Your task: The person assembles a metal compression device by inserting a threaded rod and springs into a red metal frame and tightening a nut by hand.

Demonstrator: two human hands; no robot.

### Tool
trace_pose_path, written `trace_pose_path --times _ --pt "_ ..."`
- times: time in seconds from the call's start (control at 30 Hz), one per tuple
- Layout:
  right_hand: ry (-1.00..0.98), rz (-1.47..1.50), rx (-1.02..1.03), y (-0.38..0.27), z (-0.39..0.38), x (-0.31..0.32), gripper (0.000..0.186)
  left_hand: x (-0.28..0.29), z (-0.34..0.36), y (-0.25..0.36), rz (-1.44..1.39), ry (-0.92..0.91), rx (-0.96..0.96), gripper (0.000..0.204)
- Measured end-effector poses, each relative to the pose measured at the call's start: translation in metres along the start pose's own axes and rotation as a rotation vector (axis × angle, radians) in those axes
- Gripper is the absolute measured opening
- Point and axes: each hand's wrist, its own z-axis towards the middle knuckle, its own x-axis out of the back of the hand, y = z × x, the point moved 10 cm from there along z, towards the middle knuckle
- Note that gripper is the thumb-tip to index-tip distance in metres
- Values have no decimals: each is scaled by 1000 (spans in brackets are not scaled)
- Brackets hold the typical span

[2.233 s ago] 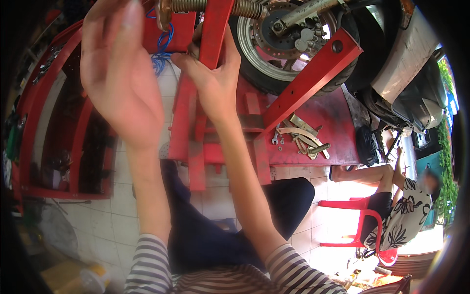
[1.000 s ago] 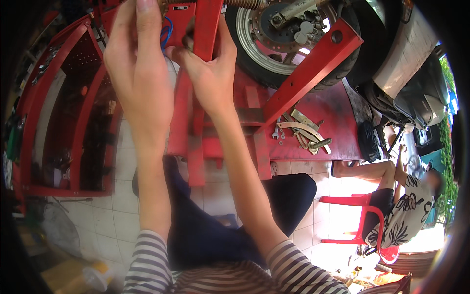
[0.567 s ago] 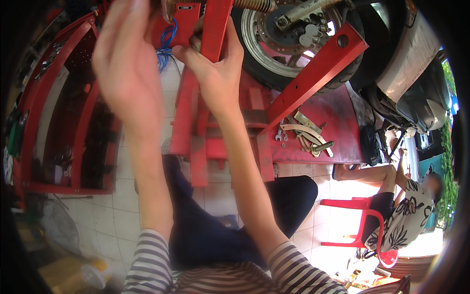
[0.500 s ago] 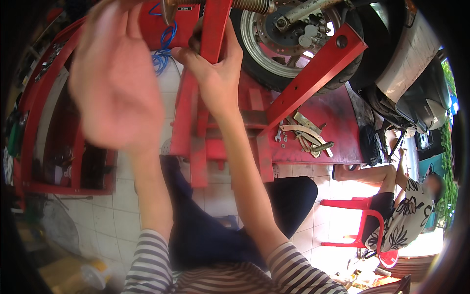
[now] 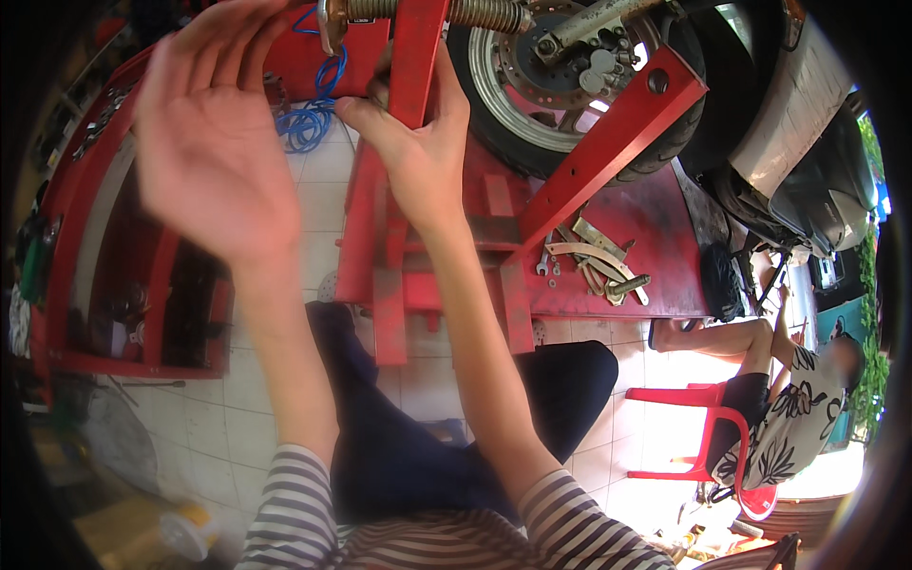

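My left hand [image 5: 214, 166] is raised at the upper left, palm showing and fingers loosely curved, holding nothing. It is left of a threaded metal screw [image 5: 484, 15], whose bent end piece [image 5: 332, 24] hangs near its fingertips. My right hand [image 5: 423, 166] grips a red steel post [image 5: 417, 62] just below that screw; some of its fingers are hidden behind the post. A second red arm [image 5: 613, 128] slants rightward in front of a motorcycle wheel [image 5: 508, 114]. A wrench [image 5: 543, 260] and loose metal parts [image 5: 598, 256] lie on a red platform [image 5: 665, 280] below.
A red tool cart [image 5: 62, 285] stands at left, and coiled blue hose [image 5: 309, 128] lies behind my hands. The motorcycle's body [image 5: 798, 180] fills the upper right. A person [image 5: 779, 418] in a patterned shirt sits by a red plastic chair [image 5: 679, 470] at lower right.
My left hand has moved left from beside the screw and turned to show its palm, exposing more blue hose. My right hand stays on the post.
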Motion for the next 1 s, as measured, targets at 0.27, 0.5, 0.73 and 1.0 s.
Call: trace_pose_path --times 0.27,0.5,0.73,1.0 --pt "0 27 14 -4 -4 -3 37 -14 -12 -27 -423 314 146 50" --pt "-2 120 -15 -2 -6 -7 40 -16 -8 19 132 228 -183 49" --pt "-54 84 -45 0 -7 -7 46 -23 -6 4 182 81 -45 52" --pt "-2 42 15 -3 -7 -5 37 -37 -10 13 660 117 -78 51"
